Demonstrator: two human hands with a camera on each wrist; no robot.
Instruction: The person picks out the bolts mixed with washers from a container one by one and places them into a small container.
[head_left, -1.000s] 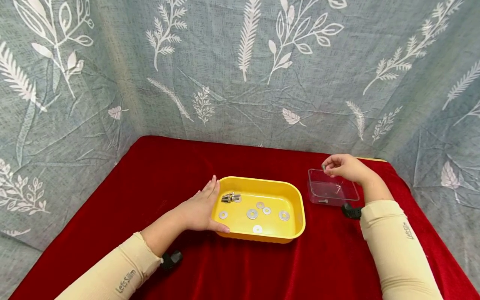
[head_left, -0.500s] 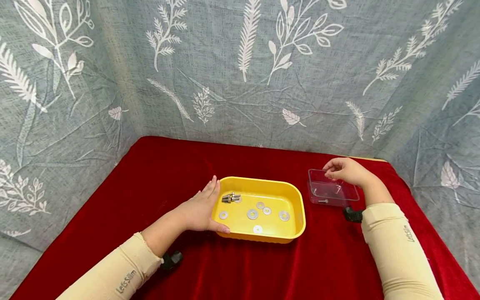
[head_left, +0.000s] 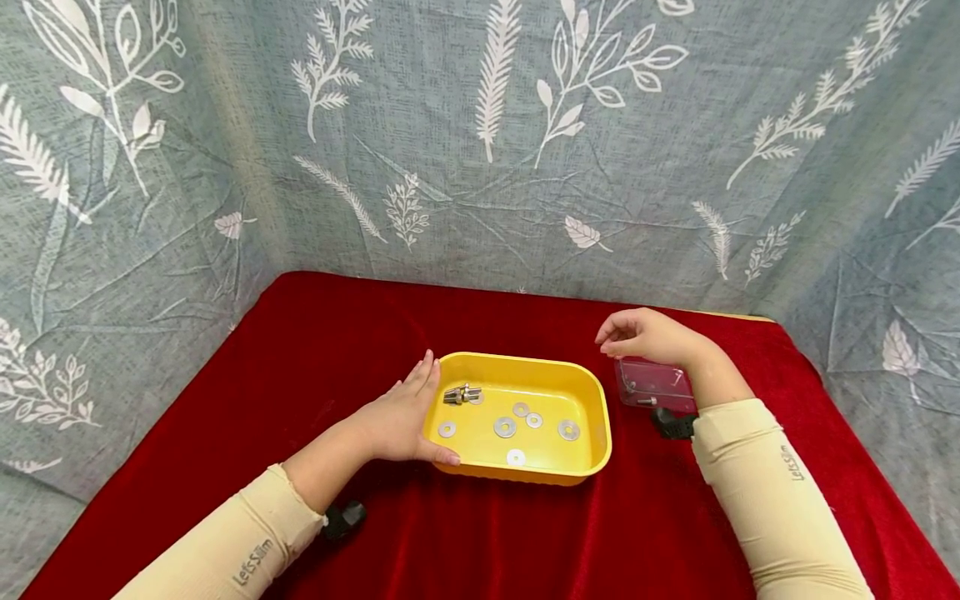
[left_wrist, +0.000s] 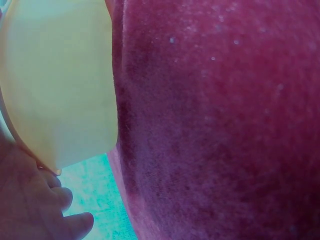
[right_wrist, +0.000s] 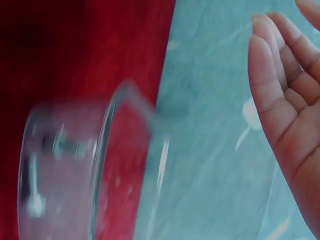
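Observation:
A yellow tray holds several flat washers and a small cluster of metal bolts near its left end. My left hand rests on that end, its fingers straight along the left rim and the thumb over the front rim. In the left wrist view the fingertips show at the tray's edge. My right hand is in the air just right of the tray, fingers loosely bent with nothing between them. Below it stands a clear plastic box, partly hidden by the hand and wrist, with screws inside.
Red cloth covers the table under both containers. Behind the table hangs a grey-blue curtain with white leaf prints. A black wrist camera on my right arm is close beside the clear box.
A screw pinched in my right hand has dropped into the clear box. That hand has then moved left, from over the box toward the yellow tray. My left hand has stayed still.

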